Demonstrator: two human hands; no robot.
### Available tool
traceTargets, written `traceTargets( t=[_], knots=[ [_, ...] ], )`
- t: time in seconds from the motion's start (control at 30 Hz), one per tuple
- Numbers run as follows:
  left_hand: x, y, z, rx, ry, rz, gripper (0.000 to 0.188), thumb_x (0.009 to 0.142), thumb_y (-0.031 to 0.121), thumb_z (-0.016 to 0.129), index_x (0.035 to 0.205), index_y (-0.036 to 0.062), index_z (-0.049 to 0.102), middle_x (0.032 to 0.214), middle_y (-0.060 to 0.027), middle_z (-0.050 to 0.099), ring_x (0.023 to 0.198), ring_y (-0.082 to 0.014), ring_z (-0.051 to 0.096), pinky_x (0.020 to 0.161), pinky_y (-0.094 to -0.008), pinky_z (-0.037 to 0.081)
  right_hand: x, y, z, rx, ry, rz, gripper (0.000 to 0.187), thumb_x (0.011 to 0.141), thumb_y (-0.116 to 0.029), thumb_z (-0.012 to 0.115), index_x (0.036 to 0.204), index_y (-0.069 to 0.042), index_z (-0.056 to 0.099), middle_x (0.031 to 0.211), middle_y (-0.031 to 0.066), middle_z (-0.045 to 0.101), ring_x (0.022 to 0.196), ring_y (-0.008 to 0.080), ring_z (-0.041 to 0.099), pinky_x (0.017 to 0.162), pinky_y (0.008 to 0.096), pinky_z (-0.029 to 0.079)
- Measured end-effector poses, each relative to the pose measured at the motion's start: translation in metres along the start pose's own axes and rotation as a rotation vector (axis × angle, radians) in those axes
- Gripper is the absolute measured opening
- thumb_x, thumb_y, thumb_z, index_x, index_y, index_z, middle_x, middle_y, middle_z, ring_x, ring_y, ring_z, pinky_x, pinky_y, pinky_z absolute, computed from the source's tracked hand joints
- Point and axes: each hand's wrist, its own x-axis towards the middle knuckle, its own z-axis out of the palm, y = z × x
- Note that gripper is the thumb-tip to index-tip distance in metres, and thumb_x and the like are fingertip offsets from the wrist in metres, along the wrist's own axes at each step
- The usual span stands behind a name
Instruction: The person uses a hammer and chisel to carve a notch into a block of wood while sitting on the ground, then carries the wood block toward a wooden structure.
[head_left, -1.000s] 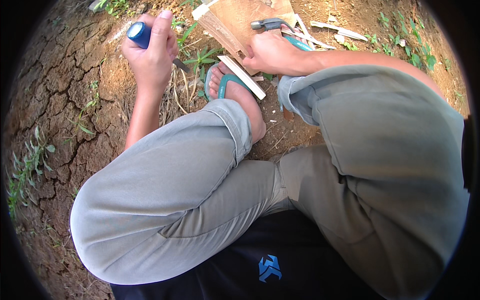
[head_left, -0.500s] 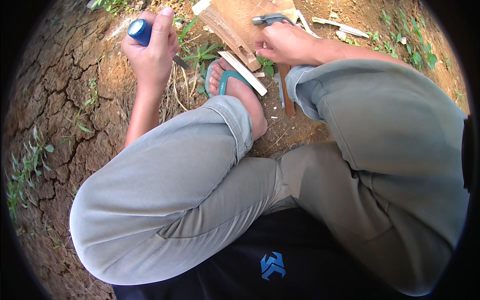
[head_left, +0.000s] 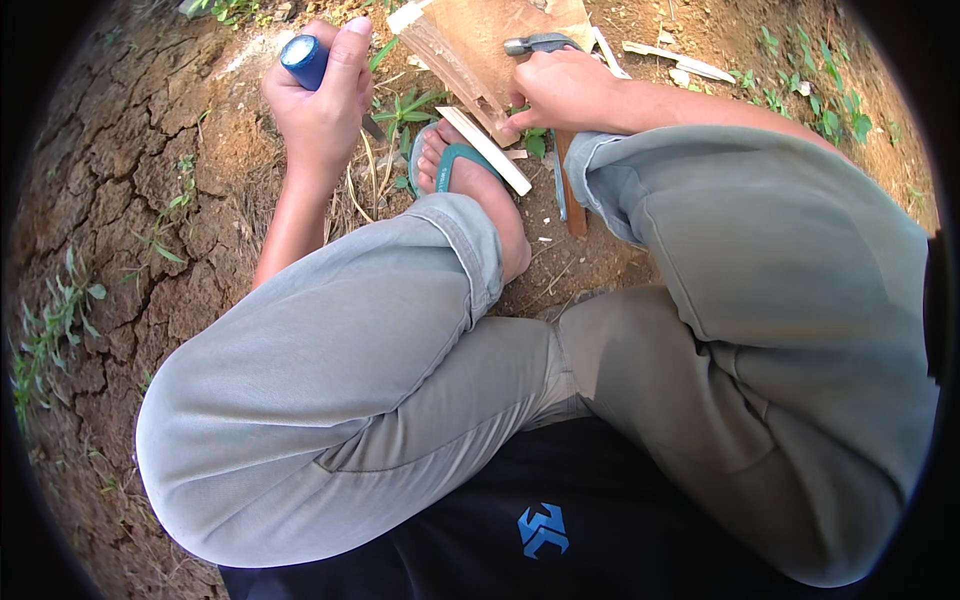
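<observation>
My left hand [head_left: 325, 100] is wrapped round the blue handle of a chisel [head_left: 305, 62]; a short stretch of dark blade shows below the fist. My right hand [head_left: 570, 92] is closed just under the head of a claw hammer [head_left: 541, 43], whose grip is hidden by the fingers. One fingertip of that hand reaches the end of a notched wood block [head_left: 455, 75]. A pale wood strip [head_left: 485, 150] lies across my left foot, close to the block.
My left foot wears a green flip-flop [head_left: 455, 165]. A flat wooden board [head_left: 495, 30] lies beyond the block. A brown wooden strip [head_left: 574, 190] sticks out below my right wrist. Wood offcuts [head_left: 680, 60] and weeds [head_left: 835, 100] dot the cracked soil [head_left: 130, 200].
My left hand has shifted slightly right with the chisel. A finger of my right hand has come down to the wood block's end. The hammer has hardly moved.
</observation>
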Motion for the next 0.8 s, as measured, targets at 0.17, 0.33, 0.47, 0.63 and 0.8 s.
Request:
traceTargets(
  t=[0.17,0.33,0.47,0.63,0.8],
  knots=[
    [0.001,-0.001,0.006,-0.116,-0.058,-0.026,0.033,0.099,0.017,0.070,0.072,0.0075,0.055,0.057,0.0018,0.051,0.046,-0.0050,0.045,0.042,-0.0238,0.033,0.013,0.008,0.019,-0.024,0.124,-0.125,0.028,0.092,-0.035,0.072,0.098,-0.008,0.075,0.079,0.0154,0.072,0.083,0.0344,0.073,0.072,0.0471,0.058],
    [-0.001,0.002,0.020,-0.186,-0.081,-0.033,0.033,0.100,0.019,0.070,0.073,0.0078,0.054,0.056,0.0009,0.050,0.045,-0.0057,0.044,0.042,-0.0242,0.033,0.000,0.027,0.022,0.171,0.628,-0.265,0.024,0.096,-0.031,0.068,0.102,-0.008,0.072,0.079,0.0148,0.071,0.076,0.0361,0.071,0.069,0.0467,0.057],
    [0.003,0.002,0.036,-0.197,-0.091,-0.031,0.038,0.105,0.020,0.056,0.072,0.0073,0.044,0.052,-0.0007,0.038,0.041,-0.0101,0.036,0.039,-0.0283,0.028,-0.038,0.024,-0.009,0.004,0.317,0.191,0.056,0.091,-0.060,0.067,0.079,-0.006,0.073,0.068,0.0170,0.066,0.071,0.0360,0.069,0.067,0.0447,0.057],
    [0.007,-0.005,0.053,-0.304,-0.115,-0.018,0.035,0.105,0.019,0.056,0.074,0.0069,0.046,0.052,-0.0017,0.039,0.041,-0.0107,0.036,0.040,-0.0290,0.031,-0.036,0.036,0.012,0.164,0.024,0.391,0.073,0.078,-0.073,0.071,0.072,-0.001,0.074,0.069,0.0170,0.070,0.068,0.0307,0.070,0.069,0.0433,0.057],
    [0.008,-0.009,0.052,-0.311,-0.067,0.025,0.032,0.103,0.018,0.057,0.075,0.0072,0.046,0.052,-0.0021,0.039,0.040,-0.0116,0.037,0.040,-0.0292,0.032,-0.017,0.044,0.038,0.287,0.035,0.286,0.051,0.077,-0.051,0.080,0.071,-0.002,0.074,0.068,0.0130,0.071,0.069,0.0249,0.071,0.068,0.0401,0.056]
  ],
)
